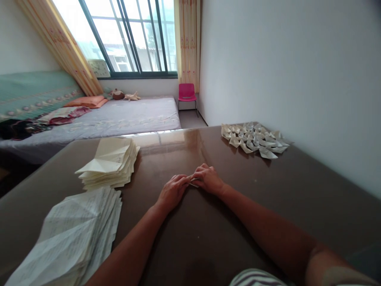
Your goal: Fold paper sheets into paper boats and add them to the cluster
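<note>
A small piece of folded paper (pixel 194 184) shows between my two hands over the middle of the brown table. My left hand (pixel 174 190) grips its left side with the fingers closed. On the right side, my right hand (pixel 207 178) pinches the same paper, its fingertips close to those of the left. Most of the paper is hidden under the fingers, so its exact shape cannot be made out. Many small folded paper boats (pixel 253 138) stand grouped at the table's far right.
A stack of creased cream paper (pixel 108 159) lies at the left, with a stack of printed, creased sheets (pixel 71 230) nearer me. The glossy brown table (pixel 268 206) meets the white wall at right. Beyond are a bed (pixel 139 115) and a pink chair (pixel 187 93).
</note>
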### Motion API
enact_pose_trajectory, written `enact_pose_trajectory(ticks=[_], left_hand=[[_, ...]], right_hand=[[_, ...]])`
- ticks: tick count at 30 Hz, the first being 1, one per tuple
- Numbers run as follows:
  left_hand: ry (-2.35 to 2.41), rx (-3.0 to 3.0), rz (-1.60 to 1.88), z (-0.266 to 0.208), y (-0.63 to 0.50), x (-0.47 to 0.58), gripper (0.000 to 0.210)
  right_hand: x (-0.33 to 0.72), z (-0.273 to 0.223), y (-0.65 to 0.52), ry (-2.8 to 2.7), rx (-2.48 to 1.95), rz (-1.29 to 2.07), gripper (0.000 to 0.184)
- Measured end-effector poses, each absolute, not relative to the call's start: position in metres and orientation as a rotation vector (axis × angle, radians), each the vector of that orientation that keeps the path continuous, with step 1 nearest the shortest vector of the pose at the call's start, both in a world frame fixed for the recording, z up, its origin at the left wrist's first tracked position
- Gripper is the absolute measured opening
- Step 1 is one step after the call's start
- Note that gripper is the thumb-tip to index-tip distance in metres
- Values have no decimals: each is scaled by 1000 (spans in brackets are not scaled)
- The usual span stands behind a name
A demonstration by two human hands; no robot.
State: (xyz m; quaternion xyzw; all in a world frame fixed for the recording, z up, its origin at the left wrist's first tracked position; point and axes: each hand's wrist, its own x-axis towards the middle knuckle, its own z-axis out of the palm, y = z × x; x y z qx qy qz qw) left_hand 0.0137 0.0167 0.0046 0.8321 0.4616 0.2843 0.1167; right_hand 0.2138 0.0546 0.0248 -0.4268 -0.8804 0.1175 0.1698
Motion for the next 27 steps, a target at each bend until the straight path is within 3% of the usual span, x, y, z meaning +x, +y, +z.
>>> enact_pose_trajectory(ticks=[6, 13, 27], left_hand=[[1434, 2301, 983, 3, 22, 12, 38], [1417, 2309, 1031, -2, 30, 9, 27], [1452, 2324, 941, -5, 34, 6, 27]], right_hand=[[216, 18, 61, -2307, -1296, 347, 14], [244, 31, 94, -2260, -1649, 186, 21], [417, 45, 127, -1794, -2248, -189, 28]])
